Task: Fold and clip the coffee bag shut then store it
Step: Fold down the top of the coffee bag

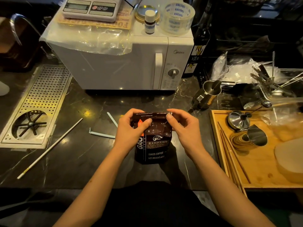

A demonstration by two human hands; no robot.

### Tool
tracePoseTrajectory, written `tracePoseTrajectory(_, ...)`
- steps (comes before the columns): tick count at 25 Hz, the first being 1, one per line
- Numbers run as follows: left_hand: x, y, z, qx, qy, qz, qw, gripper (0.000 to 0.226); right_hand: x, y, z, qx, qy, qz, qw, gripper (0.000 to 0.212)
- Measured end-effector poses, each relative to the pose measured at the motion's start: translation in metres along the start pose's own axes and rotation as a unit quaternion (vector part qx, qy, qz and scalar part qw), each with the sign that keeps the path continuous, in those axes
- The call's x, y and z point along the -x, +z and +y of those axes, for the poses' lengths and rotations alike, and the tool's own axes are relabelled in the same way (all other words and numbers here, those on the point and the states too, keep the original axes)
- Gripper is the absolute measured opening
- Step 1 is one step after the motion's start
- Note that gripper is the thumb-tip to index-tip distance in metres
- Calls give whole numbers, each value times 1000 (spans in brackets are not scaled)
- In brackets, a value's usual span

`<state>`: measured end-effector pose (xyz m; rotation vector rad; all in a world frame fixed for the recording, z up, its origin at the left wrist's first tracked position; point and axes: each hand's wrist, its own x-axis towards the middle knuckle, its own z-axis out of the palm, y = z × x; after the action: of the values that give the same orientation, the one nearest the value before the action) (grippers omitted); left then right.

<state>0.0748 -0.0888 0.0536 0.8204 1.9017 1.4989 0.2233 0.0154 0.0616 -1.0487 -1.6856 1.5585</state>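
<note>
One dark coffee bag [153,141] stands upright on the black counter [85,154], in front of the white microwave [121,63]. Both hands pinch its folded-over top edge: the left hand [131,126] covers the bag's upper left corner and part of its lettering, the right hand [183,126] grips the upper right corner. One pale bag clip [105,128] lies open just left of the bag, its hinge end hidden behind the left hand; one white rod [49,148] lies further left
</note>
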Motion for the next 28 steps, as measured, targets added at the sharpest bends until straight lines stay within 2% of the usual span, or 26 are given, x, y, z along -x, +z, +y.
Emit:
tracePoseTrajectory(3, 2, 1, -2, 11, -4, 15, 1000, 20, -2, 6, -2, 49, -22, 11, 998, 6)
tracePoseTrajectory(5, 3, 3, -1, 23, -4, 20, 1000, 22, -3, 9, -1, 77, -31, 32, 996, 7)
tracePoseTrajectory(8, 4, 9, 2, 50, 1, 25, 998, 17, -2, 9, 0, 58, -30, 42, 997, 12)
tracePoseTrajectory(13, 0, 11, -3, 61, 11, 24, 998, 12, 5, 6, 6, -1, -12, 56, 998, 9)
tracePoseTrajectory(17, -1, 10, -4, 66, 14, 14, 998, 14, 3, 7, 5, -1, -23, 13, 1000, 2)
tracePoseTrajectory(20, 1, 14, -5, 65, 22, 31, 997, 9, -1, 20, 1, 30, -36, -3, 999, 7)
tracePoseTrajectory(28, 4, 30, -4, 17, 17, 135, 991, 25, 6, 55, 7, 51, -54, 123, 990, 13)
